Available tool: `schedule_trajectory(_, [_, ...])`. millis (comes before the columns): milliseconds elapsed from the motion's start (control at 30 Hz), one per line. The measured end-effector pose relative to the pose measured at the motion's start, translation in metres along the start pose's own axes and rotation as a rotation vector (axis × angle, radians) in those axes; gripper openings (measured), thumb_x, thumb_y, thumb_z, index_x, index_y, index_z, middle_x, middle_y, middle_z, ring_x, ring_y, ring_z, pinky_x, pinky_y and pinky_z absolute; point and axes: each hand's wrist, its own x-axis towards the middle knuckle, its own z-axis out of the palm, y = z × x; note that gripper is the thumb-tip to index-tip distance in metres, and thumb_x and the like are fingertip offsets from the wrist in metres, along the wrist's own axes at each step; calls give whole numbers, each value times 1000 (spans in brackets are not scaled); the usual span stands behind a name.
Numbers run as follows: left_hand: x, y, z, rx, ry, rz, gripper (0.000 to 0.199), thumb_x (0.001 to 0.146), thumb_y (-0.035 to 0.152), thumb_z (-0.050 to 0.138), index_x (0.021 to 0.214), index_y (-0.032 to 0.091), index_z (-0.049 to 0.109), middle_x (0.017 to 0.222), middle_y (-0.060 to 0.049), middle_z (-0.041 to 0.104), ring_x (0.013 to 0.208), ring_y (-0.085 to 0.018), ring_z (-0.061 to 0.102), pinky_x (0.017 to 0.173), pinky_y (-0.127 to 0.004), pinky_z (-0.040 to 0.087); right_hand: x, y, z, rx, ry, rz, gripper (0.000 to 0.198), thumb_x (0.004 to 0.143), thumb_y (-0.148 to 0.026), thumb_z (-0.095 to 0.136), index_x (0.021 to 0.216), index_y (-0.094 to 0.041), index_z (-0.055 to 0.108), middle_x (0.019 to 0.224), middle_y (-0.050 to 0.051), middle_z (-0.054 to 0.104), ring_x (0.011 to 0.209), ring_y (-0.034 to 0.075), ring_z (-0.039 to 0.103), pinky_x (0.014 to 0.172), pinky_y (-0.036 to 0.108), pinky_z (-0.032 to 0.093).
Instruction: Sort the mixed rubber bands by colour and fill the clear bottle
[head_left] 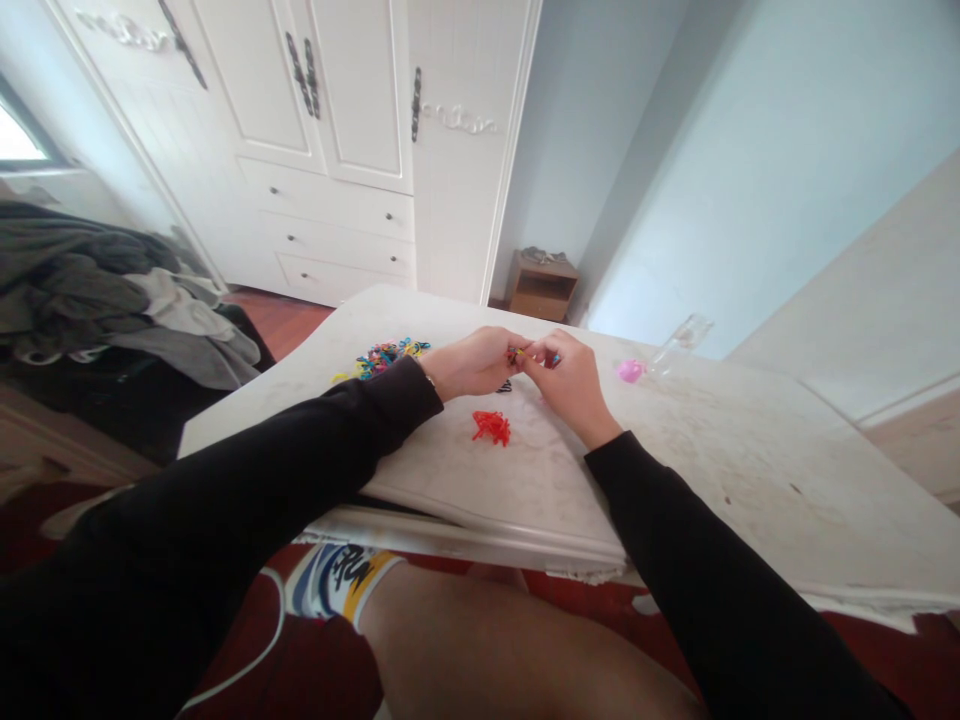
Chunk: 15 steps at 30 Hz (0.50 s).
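My left hand (484, 360) is closed around a few small coloured rubber bands (514, 354), which peek out at its fingertips. Close against it, my right hand (562, 372) pinches at the same bands, and a speck of blue shows by its fingers. A small pile of red rubber bands (492, 428) lies on the white table just below the hands. Some black rubber bands (505, 386) are partly hidden beneath my left hand. Behind my left wrist is a larger pile of mixed-colour rubber bands (386, 357).
A pink object (631, 371) and a clear plastic container (681, 345) on its side lie at right on the white table (720, 470). Beyond stand a white wardrobe (337, 150) and a small wooden cabinet (543, 285). Clothes (97, 290) are heaped at left.
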Motion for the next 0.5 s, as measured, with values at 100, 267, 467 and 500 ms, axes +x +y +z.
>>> schedule_trajectory(100, [0, 3, 0, -35, 19, -70, 31, 89, -2, 46, 65, 10, 62, 67, -5, 58, 65, -11, 53, 64, -21, 47, 1, 1, -1, 24, 25, 29, 17, 79, -18, 70, 65, -20, 60, 70, -1, 57, 66, 15, 50, 64, 30, 38])
schedule_trajectory(267, [2, 4, -3, -70, 16, -78, 32, 92, 0, 43, 68, 12, 61, 67, -4, 54, 67, -12, 54, 73, -23, 52, 2, 4, -2, 54, 39, 70, 16, 82, -24, 71, 68, -20, 62, 72, 0, 58, 67, 16, 52, 65, 31, 39])
schedule_trajectory(467, [2, 0, -5, -4, 5, -44, 25, 86, -5, 55, 67, 9, 64, 69, -4, 59, 68, -9, 53, 69, -21, 46, 2, 10, -2, 68, 37, 130, 19, 83, -27, 70, 68, -20, 60, 74, 2, 62, 70, 17, 54, 68, 32, 40])
schedule_trajectory(500, [2, 0, -5, 2, 6, -28, 25, 86, -5, 56, 66, 8, 65, 70, -4, 60, 67, -9, 52, 68, -21, 45, 2, 11, -2, 71, 40, 135, 19, 83, -27, 69, 68, -20, 59, 74, 2, 63, 71, 17, 55, 68, 32, 41])
